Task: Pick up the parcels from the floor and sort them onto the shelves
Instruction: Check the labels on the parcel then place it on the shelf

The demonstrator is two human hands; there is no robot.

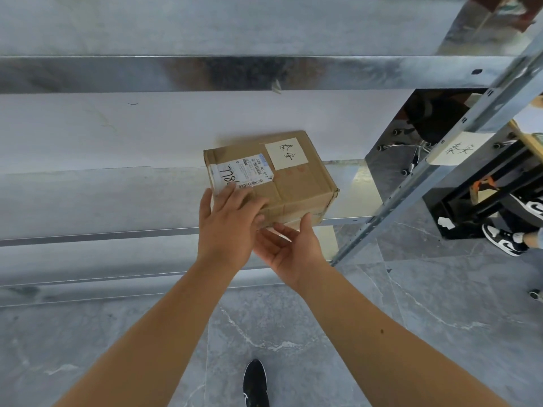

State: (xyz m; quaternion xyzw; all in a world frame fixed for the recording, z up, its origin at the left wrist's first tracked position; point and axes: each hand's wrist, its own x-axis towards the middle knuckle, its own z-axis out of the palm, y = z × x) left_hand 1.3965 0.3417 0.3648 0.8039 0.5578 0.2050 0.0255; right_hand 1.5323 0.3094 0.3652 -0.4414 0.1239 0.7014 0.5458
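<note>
parcel [293, 183]: matt brown cardboard (paper labels) | shelves [205, 73]: shiny galvanised metal | floor [293, 333]: glossy grey stone

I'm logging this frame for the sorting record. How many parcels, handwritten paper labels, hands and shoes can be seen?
Parcels: 1, the box at the shelf
Handwritten labels: 2, on the box and on the post
Hands: 2, left and right, both on the box
Shoes: 3, one black, two black-and-white
Total: 8
</note>
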